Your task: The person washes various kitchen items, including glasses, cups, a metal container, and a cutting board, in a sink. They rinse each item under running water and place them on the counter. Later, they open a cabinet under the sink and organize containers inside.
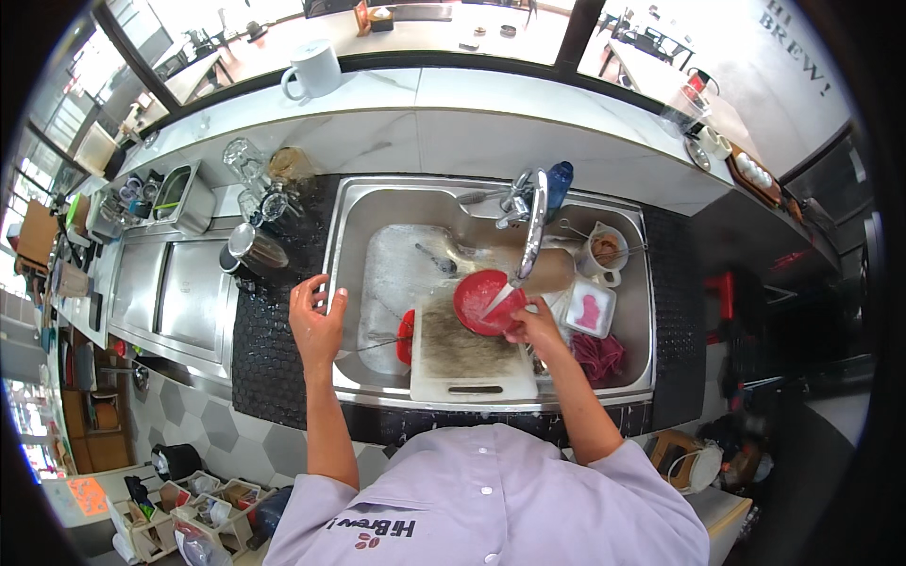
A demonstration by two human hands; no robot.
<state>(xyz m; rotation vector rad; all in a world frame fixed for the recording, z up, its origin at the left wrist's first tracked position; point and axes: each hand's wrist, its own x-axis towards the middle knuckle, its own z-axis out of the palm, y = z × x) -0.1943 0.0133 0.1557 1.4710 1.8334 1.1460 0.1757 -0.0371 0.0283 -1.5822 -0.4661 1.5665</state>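
Observation:
My right hand grips the rim of a red bowl beneath the running faucet. Water streams into the tilted bowl. Under it, a stained white cutting board lies across the middle of the stainless steel sink. Empty, with fingers spread, my left hand hovers near the sink's left rim. A red item with thin wires beside it shows at the board's left edge, partly hidden. A spoon-like utensil rests in the wet left basin.
Right of the board are a white container with something pink, a dark red cloth, and a white pitcher with a whisk. A blue bottle stands behind the faucet. Several glasses crowd the black mat; a white mug sits on the ledge.

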